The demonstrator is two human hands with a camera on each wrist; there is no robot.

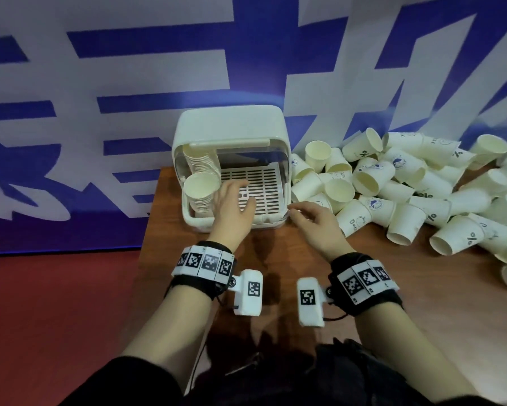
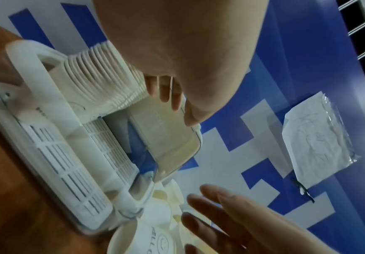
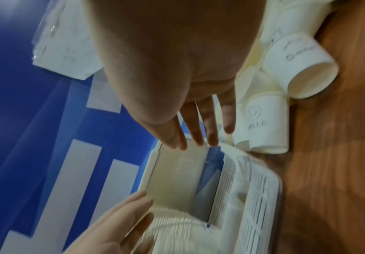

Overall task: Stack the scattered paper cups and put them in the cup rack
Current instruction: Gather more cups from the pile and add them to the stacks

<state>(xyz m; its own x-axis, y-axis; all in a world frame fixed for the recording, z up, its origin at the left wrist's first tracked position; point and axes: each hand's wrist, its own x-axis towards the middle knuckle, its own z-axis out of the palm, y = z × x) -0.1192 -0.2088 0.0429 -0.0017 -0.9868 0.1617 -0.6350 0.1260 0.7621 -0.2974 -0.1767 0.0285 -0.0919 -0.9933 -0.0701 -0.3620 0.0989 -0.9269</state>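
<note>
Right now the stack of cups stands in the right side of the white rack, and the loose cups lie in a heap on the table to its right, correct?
Not quite: the head view shows the stack of cups in the left side of the white rack. The loose cups do lie heaped on the table to its right.

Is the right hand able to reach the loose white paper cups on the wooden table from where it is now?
Probably yes. The right hand is open, holds nothing, and hovers beside the white plastic cup rack; the nearest loose white paper cups lie just to its right on the brown wooden table, with nothing between.
</note>
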